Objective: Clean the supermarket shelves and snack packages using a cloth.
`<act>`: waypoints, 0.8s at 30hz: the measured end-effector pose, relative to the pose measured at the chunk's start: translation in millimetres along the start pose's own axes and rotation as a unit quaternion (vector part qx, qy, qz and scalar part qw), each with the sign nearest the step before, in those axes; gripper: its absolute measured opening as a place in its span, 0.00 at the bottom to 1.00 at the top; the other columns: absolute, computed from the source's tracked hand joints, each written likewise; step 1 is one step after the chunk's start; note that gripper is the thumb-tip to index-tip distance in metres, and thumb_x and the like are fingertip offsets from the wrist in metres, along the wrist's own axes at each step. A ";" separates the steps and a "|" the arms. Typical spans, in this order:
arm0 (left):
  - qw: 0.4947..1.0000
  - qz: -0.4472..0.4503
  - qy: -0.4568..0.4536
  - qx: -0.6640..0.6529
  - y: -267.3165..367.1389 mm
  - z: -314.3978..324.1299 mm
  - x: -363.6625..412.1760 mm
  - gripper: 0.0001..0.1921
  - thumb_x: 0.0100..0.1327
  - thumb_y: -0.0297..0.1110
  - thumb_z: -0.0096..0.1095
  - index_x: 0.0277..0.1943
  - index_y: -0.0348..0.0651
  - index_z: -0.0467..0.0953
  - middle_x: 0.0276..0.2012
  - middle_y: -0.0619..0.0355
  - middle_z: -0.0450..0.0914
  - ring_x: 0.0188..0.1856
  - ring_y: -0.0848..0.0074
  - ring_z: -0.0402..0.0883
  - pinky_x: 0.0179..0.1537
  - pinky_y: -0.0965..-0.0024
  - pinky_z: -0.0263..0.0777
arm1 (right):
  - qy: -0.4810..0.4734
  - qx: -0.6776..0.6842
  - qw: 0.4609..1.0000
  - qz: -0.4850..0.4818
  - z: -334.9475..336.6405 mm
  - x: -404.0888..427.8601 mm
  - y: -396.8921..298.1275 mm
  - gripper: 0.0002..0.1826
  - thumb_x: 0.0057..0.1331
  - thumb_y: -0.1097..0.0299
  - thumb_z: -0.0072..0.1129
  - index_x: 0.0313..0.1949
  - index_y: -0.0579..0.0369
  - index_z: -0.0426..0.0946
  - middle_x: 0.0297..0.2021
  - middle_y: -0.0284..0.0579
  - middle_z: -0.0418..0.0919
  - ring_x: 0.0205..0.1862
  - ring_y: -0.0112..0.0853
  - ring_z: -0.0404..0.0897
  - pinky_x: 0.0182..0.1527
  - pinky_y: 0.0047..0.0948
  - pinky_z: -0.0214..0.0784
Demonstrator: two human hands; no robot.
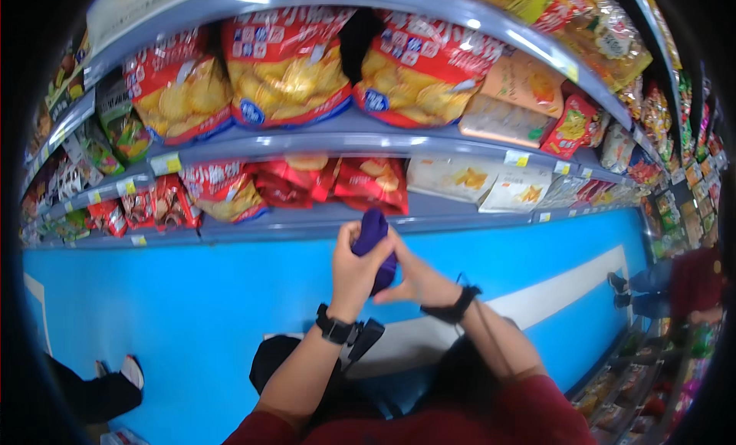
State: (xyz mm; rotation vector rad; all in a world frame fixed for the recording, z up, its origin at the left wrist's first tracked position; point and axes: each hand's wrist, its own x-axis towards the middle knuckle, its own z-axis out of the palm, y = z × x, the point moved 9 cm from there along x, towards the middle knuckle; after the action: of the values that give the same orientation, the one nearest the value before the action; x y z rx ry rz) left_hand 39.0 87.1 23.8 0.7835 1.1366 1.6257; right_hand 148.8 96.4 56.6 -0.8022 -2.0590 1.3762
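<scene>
Between my two hands is a bundled purple cloth (pixel 375 232), held upright in front of the lowest shelf. My left hand (pixel 357 267) grips its left side, with the thumb across the front. On the right side, my right hand (pixel 415 275) has its fingers against the cloth and its thumb spread apart below. Each wrist wears a black band, and a small black device hangs at the left one. Red snack bags (pixel 371 183) and white snack packs (pixel 514 189) lie on the low shelf just beyond the hands.
Large red and yellow cracker bags (pixel 287 71) stand on the shelf above. The curved shelf edge (pixel 345 143) runs across the view. A person (pixel 690 284) in dark red stands at the right; another person's leg and shoe (pixel 132 373) show lower left. Blue floor (pixel 230 295) has white stripes.
</scene>
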 end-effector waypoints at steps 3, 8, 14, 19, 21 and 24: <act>0.984 -0.092 -0.107 -0.107 -14.5 27.1 -10.2 0.18 0.64 0.31 0.67 0.52 0.35 0.70 0.51 0.55 0.74 0.51 0.80 0.74 0.52 0.75 0.69 | 0.027 0.214 0.970 0.114 -8.9 -13.5 15.1 0.45 0.60 0.66 0.70 0.70 0.60 0.51 0.60 0.46 0.68 0.60 0.32 0.70 0.62 0.32 0.64; 0.979 -0.029 -0.201 0.004 -10.7 52.7 -22.7 0.29 0.68 0.32 0.61 0.69 0.36 0.59 0.61 0.52 0.69 0.58 0.77 0.72 0.58 0.74 0.65 | 0.003 0.445 0.884 0.144 -29.3 -36.3 29.0 0.32 0.64 0.70 0.65 0.64 0.55 0.60 0.53 0.39 0.72 0.55 0.26 0.74 0.57 0.31 0.69; 0.959 0.008 -0.283 0.021 -23.9 120.3 -37.1 0.30 0.71 0.30 0.53 0.72 0.38 0.53 0.66 0.48 0.65 0.65 0.65 0.68 0.66 0.61 0.61 | -0.007 0.438 0.892 0.109 -69.1 -53.6 73.4 0.20 0.67 0.68 0.61 0.56 0.54 0.67 0.49 0.37 0.76 0.52 0.26 0.77 0.53 0.30 0.72; 0.950 0.000 -0.298 0.096 -54.9 177.4 -51.1 0.30 0.70 0.29 0.54 0.72 0.38 0.53 0.72 0.50 0.55 0.70 0.64 0.62 0.69 0.59 0.58 | 0.069 0.523 0.832 0.170 -112.1 -88.7 126.8 0.15 0.74 0.59 0.51 0.54 0.51 0.71 0.48 0.39 0.78 0.48 0.26 0.80 0.48 0.28 0.75; 0.926 -0.031 -0.340 0.161 -73.2 205.6 -60.6 0.29 0.70 0.30 0.55 0.71 0.38 0.55 0.70 0.52 0.58 0.69 0.65 0.63 0.69 0.57 0.58 | 0.092 0.559 0.806 0.173 -129.3 -108.5 149.2 0.18 0.74 0.54 0.48 0.55 0.52 0.72 0.48 0.39 0.78 0.48 0.27 0.80 0.49 0.29 0.75; 0.912 -0.055 -0.346 0.212 -88.4 227.9 -57.8 0.25 0.69 0.27 0.55 0.68 0.39 0.60 0.67 0.53 0.64 0.66 0.68 0.67 0.65 0.61 0.63 | 0.106 0.623 0.755 0.175 -156.6 -130.0 175.3 0.22 0.74 0.50 0.46 0.55 0.53 0.72 0.48 0.39 0.79 0.48 0.30 0.80 0.51 0.33 0.74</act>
State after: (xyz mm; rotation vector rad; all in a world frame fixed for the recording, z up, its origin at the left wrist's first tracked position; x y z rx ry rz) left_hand 289.0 112.1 24.1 1.4108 0.9800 0.8713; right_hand 380.2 152.5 -67.6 -0.6291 -0.4544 2.2366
